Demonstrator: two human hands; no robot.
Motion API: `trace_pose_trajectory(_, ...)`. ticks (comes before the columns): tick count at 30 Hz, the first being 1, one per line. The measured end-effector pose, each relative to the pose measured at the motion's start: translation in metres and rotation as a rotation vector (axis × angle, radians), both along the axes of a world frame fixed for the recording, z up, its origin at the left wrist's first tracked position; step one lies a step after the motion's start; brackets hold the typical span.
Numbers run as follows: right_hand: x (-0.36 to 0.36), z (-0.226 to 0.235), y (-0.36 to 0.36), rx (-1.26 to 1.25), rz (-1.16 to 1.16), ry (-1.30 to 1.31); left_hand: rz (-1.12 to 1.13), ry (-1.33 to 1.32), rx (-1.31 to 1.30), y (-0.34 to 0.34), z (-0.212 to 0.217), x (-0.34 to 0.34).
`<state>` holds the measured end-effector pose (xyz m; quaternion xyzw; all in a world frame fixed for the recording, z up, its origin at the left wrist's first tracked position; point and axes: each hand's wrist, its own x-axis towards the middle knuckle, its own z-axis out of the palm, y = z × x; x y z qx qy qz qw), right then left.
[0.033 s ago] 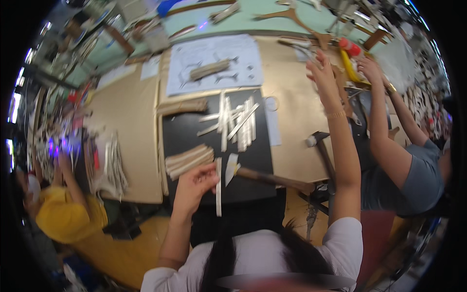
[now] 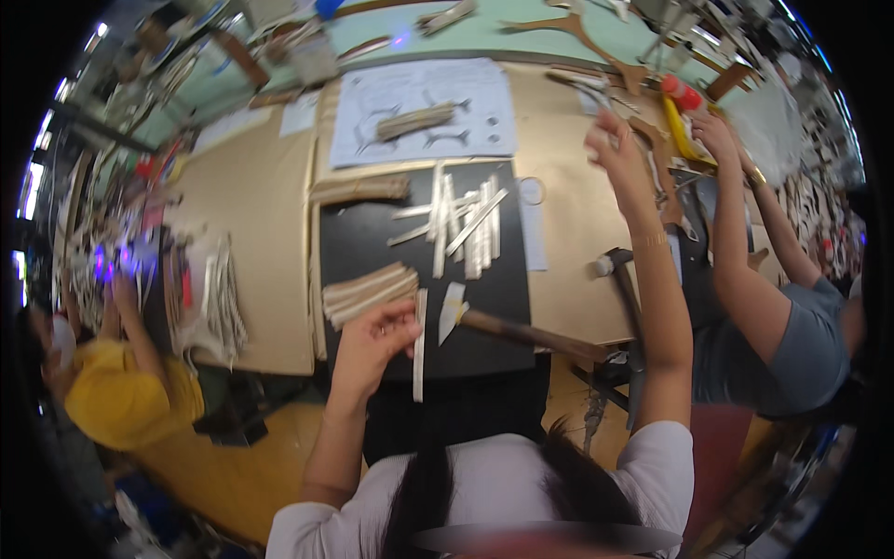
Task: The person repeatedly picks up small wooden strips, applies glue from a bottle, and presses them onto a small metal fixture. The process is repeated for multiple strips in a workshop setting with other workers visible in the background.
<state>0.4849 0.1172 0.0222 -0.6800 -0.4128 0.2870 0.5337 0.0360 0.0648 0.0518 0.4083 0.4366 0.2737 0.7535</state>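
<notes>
In my left hand [image 2: 377, 345] a narrow pale strip [image 2: 419, 373] stands upright, pinched between the fingertips at the near edge of a black board [image 2: 484, 359]. Just beyond that hand lies a stack of tan strips [image 2: 368, 293] with pale edges. My right hand [image 2: 610, 149] is raised over the right side of the table, slightly blurred, its fingers apart and nothing visible in them. Several loose white strips [image 2: 480, 242] lie criss-crossed on the board. A tool with a pale blade-like head and a wooden handle [image 2: 535, 335] rests across the board's near right part.
Beyond the board, a printed sheet [image 2: 345, 121] carries a bundle of strips [image 2: 414, 121]. A hammer [image 2: 605, 264] lies right of the board. Co-workers sit at both sides; one's hand [image 2: 717, 140] is near a yellow object [image 2: 680, 130] and a red-capped bottle [image 2: 682, 91].
The whole view has shifted slightly, with the table appearing a little higher and further right. The left hand keeps hold of the strip; the right hand stays raised.
</notes>
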Motion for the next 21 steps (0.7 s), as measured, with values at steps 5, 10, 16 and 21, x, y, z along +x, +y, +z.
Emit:
trace_pose_trajectory(5,-0.134,0.011,-0.111,-0.088,0.426,-0.303,0.127,0.001,0.206,0.022,0.0,-0.029)
trace_pose_trajectory(10,-0.206,0.014,-0.149,-0.142,0.427,-0.632,0.026,0.342,0.385,0.097,-0.002,-0.021)
trace_pose_trajectory(16,-0.227,0.007,-0.155,-0.123,0.323,-0.863,-0.067,0.765,1.12,0.137,-0.008,-0.01)
trace_pose_trajectory(21,-0.234,0.006,-0.144,-0.162,0.364,-0.801,-0.298,0.749,0.961,0.094,-0.015,-0.015)
